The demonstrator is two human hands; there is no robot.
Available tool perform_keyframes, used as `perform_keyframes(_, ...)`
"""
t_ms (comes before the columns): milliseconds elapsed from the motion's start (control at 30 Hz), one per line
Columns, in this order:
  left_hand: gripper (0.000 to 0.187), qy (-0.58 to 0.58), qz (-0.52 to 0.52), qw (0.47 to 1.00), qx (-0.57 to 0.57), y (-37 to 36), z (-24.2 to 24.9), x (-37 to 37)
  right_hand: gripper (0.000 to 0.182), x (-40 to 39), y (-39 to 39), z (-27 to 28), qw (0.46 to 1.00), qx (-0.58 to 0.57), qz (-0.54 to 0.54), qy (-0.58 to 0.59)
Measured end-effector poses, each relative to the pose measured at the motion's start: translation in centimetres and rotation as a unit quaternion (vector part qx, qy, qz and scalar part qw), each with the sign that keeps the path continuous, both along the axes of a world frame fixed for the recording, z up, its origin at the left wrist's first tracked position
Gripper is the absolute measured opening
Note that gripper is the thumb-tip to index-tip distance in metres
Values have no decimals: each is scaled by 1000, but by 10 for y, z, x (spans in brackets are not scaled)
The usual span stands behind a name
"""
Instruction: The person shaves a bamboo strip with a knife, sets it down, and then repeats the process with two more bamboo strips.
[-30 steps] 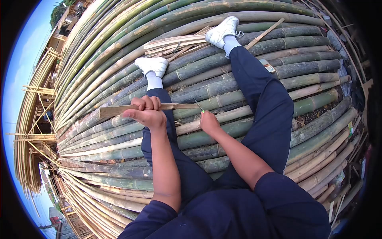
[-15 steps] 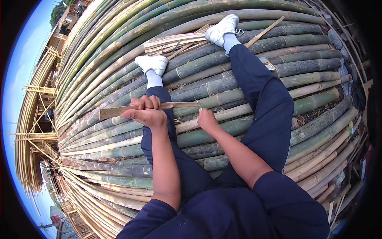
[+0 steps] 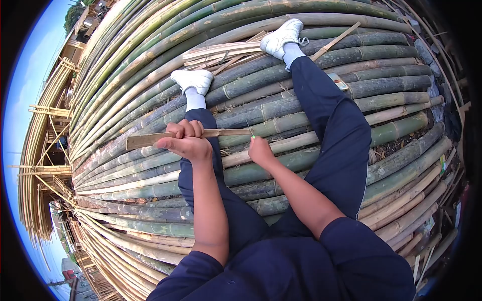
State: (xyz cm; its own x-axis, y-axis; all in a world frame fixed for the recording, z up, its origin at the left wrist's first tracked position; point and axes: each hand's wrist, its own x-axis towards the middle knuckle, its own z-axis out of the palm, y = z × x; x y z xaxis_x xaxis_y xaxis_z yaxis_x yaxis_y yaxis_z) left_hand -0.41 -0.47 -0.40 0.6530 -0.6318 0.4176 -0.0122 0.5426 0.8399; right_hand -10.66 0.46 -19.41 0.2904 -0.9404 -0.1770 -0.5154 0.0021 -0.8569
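Note:
My left hand is wrapped round a split bamboo strip lying crosswise over my left leg, its broad end sticking out to the left. In my right hand is a small knife; a bit of green handle shows above the fingers and the thin blade points up and away. The blade crosses the strip's right end in this view. Most of the handle is hidden in the fist.
Long bamboo poles lie side by side beneath me. A bundle of split bamboo strips rests by my white shoes, with one loose strip to the right. A phone lies beside my right leg. Upright bamboo stacks stand at left.
Almost nothing differs. Both hands keep their grip and place, and the view has shifted only very slightly.

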Motion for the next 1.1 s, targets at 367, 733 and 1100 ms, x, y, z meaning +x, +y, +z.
perform_keyframes(367, 65, 27, 14, 1000, -6, -7, 0, 7, 35, 2, -6, -21, 998, 24, -33, 44)
perform_keyframes(733, 65, 13, 8, 1000, -5, -1, -1, 6, 37, -3, 2, -15, 1000, 18, -2, 24)
perform_keyframes(1100, 67, 28, -41, 999, 7, -6, 1, 9, 37, -14, -12, -18, 995, 80, 17, 56)
